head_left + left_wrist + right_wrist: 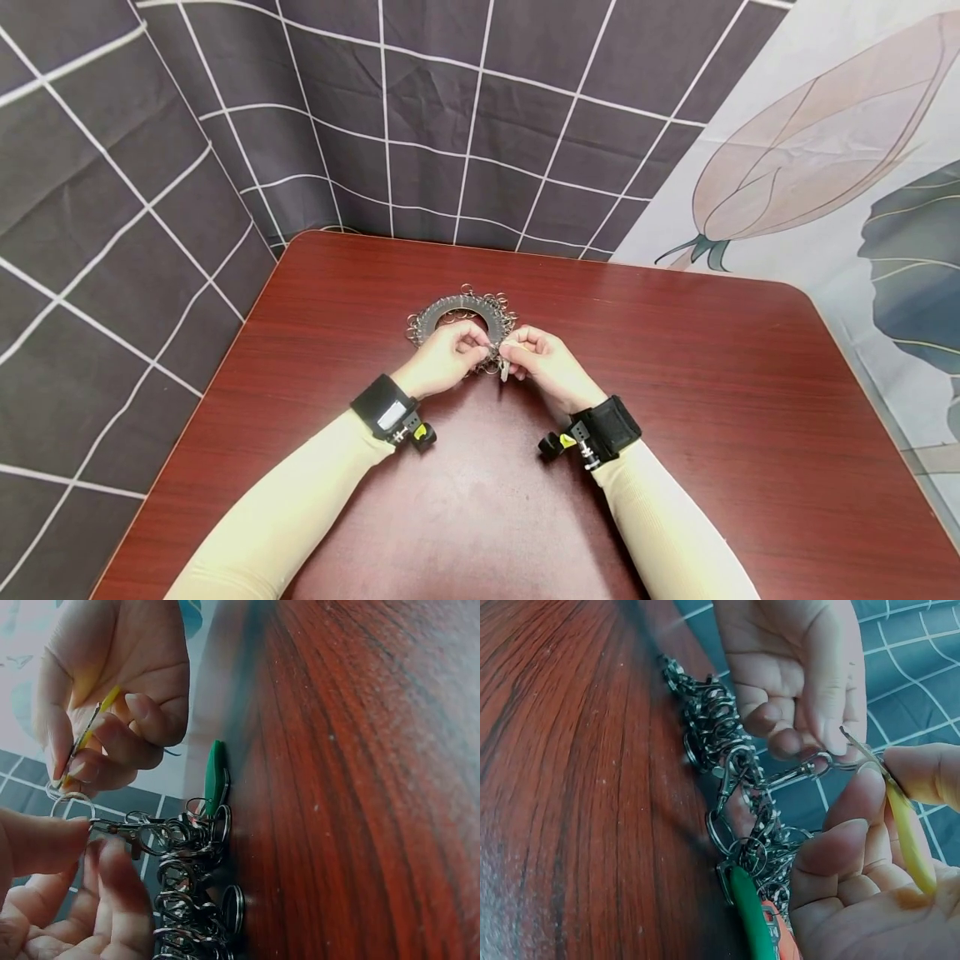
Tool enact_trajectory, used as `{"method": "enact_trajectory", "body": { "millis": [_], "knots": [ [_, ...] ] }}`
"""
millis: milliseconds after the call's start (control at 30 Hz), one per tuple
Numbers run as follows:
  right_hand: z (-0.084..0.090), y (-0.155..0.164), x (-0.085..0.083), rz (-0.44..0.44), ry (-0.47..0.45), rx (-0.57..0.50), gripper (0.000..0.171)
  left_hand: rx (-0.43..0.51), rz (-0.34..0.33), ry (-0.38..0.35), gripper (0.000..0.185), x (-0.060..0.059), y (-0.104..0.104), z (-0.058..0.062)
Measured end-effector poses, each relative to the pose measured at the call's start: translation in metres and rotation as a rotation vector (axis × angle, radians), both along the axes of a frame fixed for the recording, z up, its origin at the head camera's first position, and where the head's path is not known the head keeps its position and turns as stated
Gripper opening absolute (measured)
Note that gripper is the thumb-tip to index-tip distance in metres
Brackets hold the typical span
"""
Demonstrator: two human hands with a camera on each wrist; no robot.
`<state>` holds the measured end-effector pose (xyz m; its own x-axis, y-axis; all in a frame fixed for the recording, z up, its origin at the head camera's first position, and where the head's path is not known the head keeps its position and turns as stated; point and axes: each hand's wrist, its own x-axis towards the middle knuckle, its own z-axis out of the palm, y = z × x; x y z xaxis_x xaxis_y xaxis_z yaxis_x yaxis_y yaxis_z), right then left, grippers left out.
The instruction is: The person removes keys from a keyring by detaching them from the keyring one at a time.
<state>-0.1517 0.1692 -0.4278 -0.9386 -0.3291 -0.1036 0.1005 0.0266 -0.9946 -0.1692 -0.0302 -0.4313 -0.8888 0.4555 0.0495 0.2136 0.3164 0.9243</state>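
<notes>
A flat grey ring (pixel 491 312) edged with many metal clasps and split rings lies on the table. At its near right side my left hand (pixel 447 357) pinches a split ring (pixel 73 796), which hangs from a swivel clasp (pixel 789 776). Just across from it, my right hand (pixel 550 364) holds a narrow yellow tag (pixel 909 844) with a thin metal end between thumb and fingers. That metal end is right at the split ring; whether they are linked I cannot tell. Green (pixel 751 911) and orange (pixel 781 934) tags hang from the clasps nearby.
The reddish-brown wooden table (pixel 712 400) stretches out around both hands. Behind it and to the left hangs a dark cloth with white grid lines (pixel 420 117). A flower-patterned sheet (pixel 817 158) covers the right side.
</notes>
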Motion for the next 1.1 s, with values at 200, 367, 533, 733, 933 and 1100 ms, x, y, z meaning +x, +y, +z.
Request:
{"method": "enact_trajectory", "body": {
  "millis": [200,367,533,733,933,1100],
  "knots": [
    [-0.0006,-0.0025,0.0013,-0.008,-0.009,0.038,0.013,0.027,0.053,0.084,0.006,-0.0002,0.0003,-0.0007],
    [-0.0022,-0.0030,0.0016,-0.003,0.004,0.049,0.016,0.044,0.079,0.108,0.004,0.0017,-0.0003,-0.0016],
    [-0.0016,-0.0031,0.0016,-0.011,0.035,0.045,0.019,0.022,0.051,0.139,0.005,0.0028,-0.0008,-0.0024],
    [0.0042,-0.0066,0.0032,-0.034,0.018,0.038,0.019,-0.017,0.026,0.166,0.004,0.0030,0.0005,-0.0022],
    [0.0070,-0.0089,0.0034,-0.047,0.014,0.069,0.016,-0.075,0.028,0.128,0.006,0.0024,0.0030,-0.0044],
    [0.0067,-0.0087,0.0034,-0.046,0.018,0.054,0.016,-0.104,0.011,0.127,0.006,0.0020,0.0020,-0.0051]
  ]
}}
